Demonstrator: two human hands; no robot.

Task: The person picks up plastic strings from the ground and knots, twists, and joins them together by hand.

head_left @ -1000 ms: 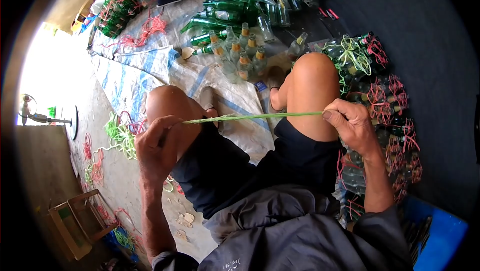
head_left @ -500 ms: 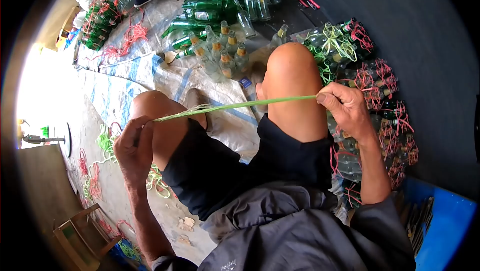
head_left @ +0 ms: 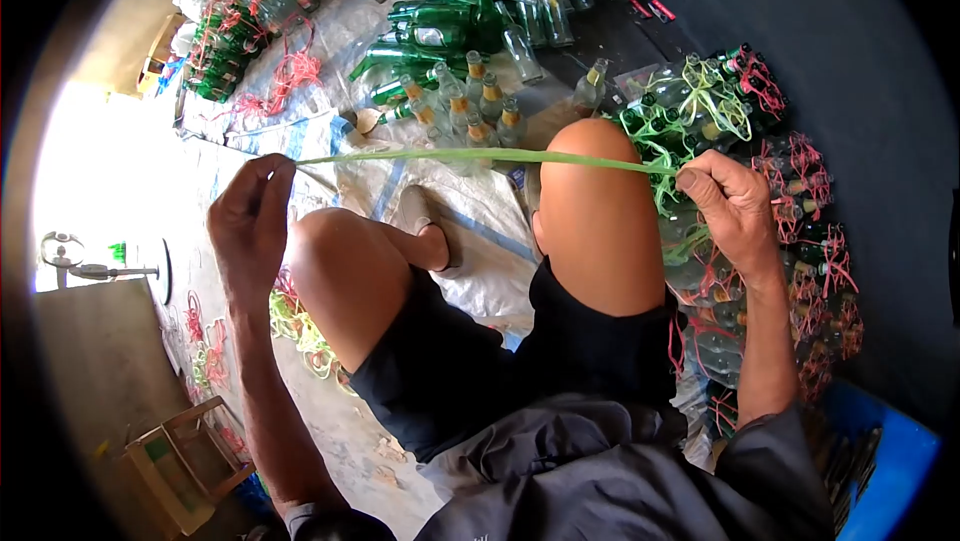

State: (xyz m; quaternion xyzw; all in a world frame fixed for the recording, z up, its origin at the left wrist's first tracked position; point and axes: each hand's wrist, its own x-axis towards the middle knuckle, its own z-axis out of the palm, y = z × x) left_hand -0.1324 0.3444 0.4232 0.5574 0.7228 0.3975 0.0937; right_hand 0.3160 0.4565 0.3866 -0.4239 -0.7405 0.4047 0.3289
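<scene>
A green plastic string [head_left: 470,154] is stretched taut across my knees. My left hand [head_left: 250,211] pinches its thin left end between thumb and fingers. At the other end, my right hand [head_left: 730,206] grips the string with the thumb pressed on the forefinger; a short green tail hangs below that hand. Just beyond the string stands a group of upright clear bottles [head_left: 470,106] with gold-coloured necks. Bottles bundled with green string [head_left: 700,106] lie close to my right hand.
Green bottles [head_left: 430,31] lie in a heap on the sheet [head_left: 250,146]. Bundles tied with pink string [head_left: 800,186] line the right side, near a blue box [head_left: 900,451]. Tied green bottles [head_left: 225,51] sit far left. A wooden frame [head_left: 190,451] and a fan [head_left: 110,269] are at left.
Both hands have moved outward and the left one has risen, so the string is now nearly level. Its loose frayed fibres at the left look drawn together. The whole view has shifted slightly.
</scene>
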